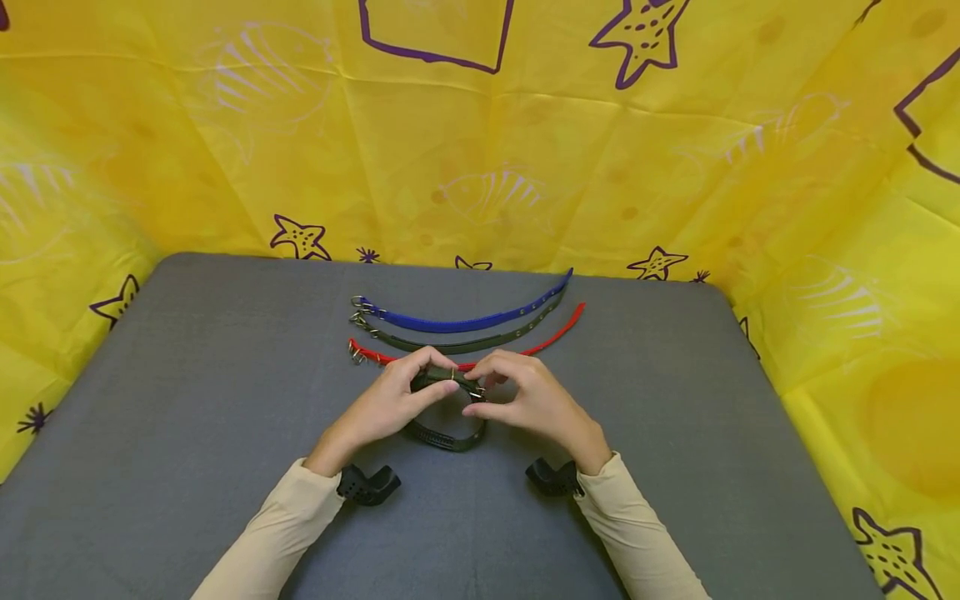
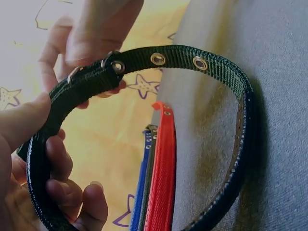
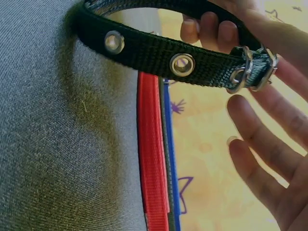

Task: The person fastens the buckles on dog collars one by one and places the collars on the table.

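One dark-green webbing collar (image 2: pixel 179 57) is being gripped by the left hand (image 1: pixel 390 396) over the grey table (image 1: pixel 225 433), apparently already threaded through its metal buckle (image 3: pixel 249 66); right hand (image 1: pixel 536 400) alongside, grip unclear. Red strap (image 3: pixel 152 120), olive strap (image 1: pixel 450 349), blue strap (image 1: pixel 450 326) are being left unlooped.

Booth-like space: grey table (image 1: pixel 187 375), yellow starfish-print cloth walls (image 1: pixel 420 125).
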`<action>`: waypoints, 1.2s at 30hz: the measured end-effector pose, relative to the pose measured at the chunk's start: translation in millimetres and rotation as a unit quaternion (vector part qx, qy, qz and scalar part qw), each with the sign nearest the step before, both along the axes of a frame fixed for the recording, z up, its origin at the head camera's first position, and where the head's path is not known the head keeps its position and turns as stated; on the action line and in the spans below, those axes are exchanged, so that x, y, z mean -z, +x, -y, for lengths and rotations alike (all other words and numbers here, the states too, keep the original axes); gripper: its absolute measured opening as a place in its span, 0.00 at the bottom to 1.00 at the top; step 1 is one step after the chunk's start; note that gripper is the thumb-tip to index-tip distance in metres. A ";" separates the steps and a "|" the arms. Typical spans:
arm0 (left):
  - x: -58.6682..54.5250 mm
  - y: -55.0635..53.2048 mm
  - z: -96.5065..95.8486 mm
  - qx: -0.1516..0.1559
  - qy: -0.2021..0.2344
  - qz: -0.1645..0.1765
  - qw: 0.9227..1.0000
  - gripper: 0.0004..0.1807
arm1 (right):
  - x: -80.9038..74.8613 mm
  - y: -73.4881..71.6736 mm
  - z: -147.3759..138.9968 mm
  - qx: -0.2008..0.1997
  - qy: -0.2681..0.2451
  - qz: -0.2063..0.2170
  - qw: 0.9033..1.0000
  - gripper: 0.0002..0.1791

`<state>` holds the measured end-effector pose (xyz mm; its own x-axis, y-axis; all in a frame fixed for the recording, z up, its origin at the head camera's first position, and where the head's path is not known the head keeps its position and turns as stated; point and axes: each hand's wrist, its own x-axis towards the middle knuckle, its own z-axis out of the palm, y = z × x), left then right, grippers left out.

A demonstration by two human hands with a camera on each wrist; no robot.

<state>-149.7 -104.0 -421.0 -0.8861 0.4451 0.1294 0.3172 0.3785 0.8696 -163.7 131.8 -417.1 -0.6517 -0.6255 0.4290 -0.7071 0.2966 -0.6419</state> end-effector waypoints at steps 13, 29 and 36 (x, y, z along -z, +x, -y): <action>1.0 -3.0 1.7 -0.016 -0.005 0.019 1.000 0.11 | 2.5 -1.6 -3.3 0.039 0.026 -0.016 0.999 0.15; 3.4 -3.5 3.9 -0.018 -0.032 -0.010 0.999 0.12 | 2.6 -3.6 -3.0 0.041 0.026 -0.039 0.998 0.13; 1.6 -5.9 9.3 -0.024 -0.040 -0.006 0.999 0.11 | 5.8 -4.2 -3.3 0.037 0.021 -0.024 0.999 0.14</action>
<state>-155.6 -113.4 -422.6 -0.9052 0.4114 0.1064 0.3076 0.4618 0.8319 -167.9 135.1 -422.9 -0.6766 -0.5946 0.4344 -0.7114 0.3758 -0.5938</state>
